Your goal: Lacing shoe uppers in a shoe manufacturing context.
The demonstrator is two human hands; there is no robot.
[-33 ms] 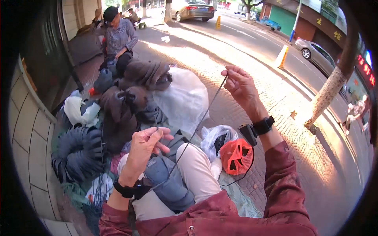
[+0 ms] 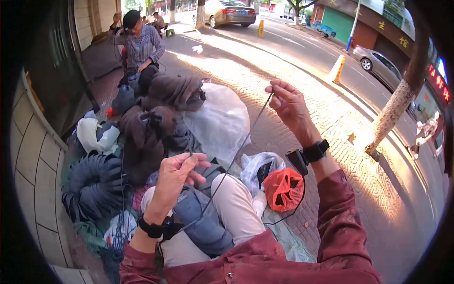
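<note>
Cord (image 2: 260,114) slants over your lap (image 2: 236,201), clamped in your right grip (image 2: 289,106); whether your left grip (image 2: 176,176) clamps anything is unclear. Tensioning seems in hand; next likely calls for an even pull.

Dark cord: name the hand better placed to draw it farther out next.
Right, I'd judge: the right hand pinches the dark cord high and outward; the left hand sits lower, nearer the grey fabric.

Cord (image 2: 230,167) over cloth (image 2: 204,225) on lap (image 2: 231,199); bags (image 2: 273,193) right, bundle (image 2: 79,189) left.
</note>
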